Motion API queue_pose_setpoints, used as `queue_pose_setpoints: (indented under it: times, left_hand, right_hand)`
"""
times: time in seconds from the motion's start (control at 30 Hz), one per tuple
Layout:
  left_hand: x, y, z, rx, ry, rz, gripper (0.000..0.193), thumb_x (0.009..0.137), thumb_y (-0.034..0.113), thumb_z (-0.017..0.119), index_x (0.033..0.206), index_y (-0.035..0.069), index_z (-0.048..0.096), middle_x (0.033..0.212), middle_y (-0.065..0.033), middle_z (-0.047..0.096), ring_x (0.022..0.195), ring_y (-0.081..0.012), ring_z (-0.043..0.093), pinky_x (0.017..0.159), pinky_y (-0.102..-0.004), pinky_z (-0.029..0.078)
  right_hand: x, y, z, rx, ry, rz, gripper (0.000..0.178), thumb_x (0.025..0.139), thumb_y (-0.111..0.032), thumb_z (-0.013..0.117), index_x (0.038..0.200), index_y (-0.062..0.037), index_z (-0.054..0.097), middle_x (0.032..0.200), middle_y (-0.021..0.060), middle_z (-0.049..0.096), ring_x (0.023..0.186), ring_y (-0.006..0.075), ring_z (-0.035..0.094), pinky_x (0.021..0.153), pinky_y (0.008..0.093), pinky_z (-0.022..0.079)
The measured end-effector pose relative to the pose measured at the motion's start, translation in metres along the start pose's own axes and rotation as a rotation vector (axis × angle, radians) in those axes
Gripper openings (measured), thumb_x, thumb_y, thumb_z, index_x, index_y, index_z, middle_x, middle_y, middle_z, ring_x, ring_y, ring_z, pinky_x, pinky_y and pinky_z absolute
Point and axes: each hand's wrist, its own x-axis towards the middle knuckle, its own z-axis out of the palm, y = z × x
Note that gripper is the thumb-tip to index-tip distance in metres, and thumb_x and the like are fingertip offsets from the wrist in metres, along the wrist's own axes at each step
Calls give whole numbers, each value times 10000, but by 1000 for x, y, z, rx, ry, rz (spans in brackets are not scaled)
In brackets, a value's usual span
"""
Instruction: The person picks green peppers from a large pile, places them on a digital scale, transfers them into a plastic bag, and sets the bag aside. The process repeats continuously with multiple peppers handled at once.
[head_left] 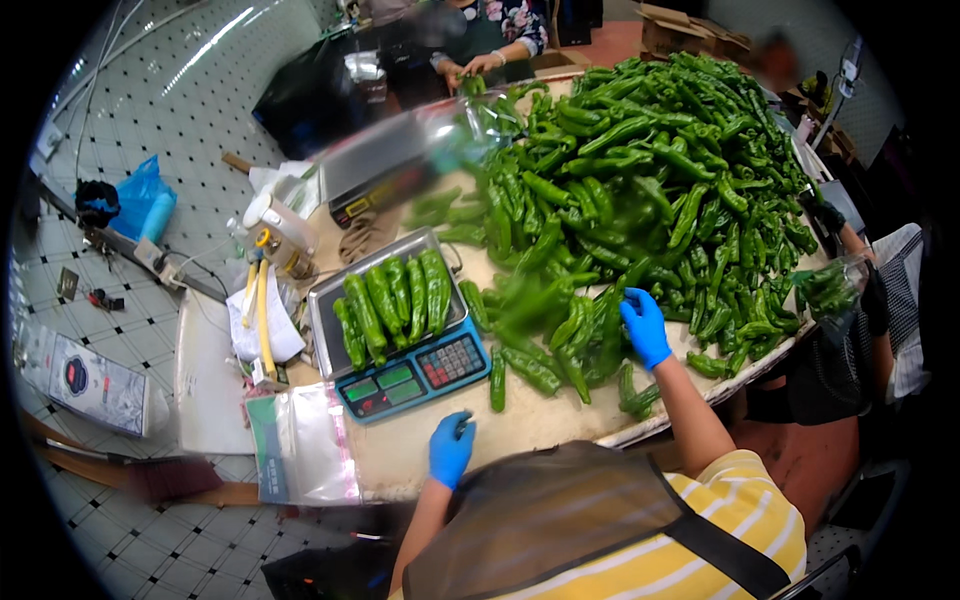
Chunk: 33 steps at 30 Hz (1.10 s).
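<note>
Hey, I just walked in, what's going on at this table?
A gloved right hand is at the near side of a big heap of green peppers; whether it grips one is unclear. The gloved left hand is at the table edge, near a blue scale with several peppers lined up on it. Across the table, a co-worker's hands are also in view.
</note>
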Motion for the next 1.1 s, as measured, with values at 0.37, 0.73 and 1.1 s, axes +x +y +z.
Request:
queue_pose_setpoints:
  times: [0.37,0.73,1.1]
  left_hand:
    - [18,-144,-160,408,679,-159,137,785,90,710,837,45,591,829,-115,601,762,-261,586,724,-386,483]
    - [39,-250,-202,385,662,-263,399,591,128,868,787,22,537,751,-92,569,645,-234,508,634,-369,481]
    - [60,-258,-238,200,389,-393,431,791,149,683,1184,99,513,1221,-132,433,1056,-316,440,880,-416,426]
  right_hand:
    - [-97,-82,69,-294,-258,-594,363,804,-135,675,1152,-82,590,1121,177,575,1024,388,546,876,456,467]
    - [-177,-97,107,-311,-233,-623,331,846,-152,660,1168,-98,607,1101,142,593,970,351,589,816,424,494]
    - [-209,-116,145,-300,-262,-628,262,879,-177,644,1132,-110,641,1098,128,621,993,322,597,831,409,504]
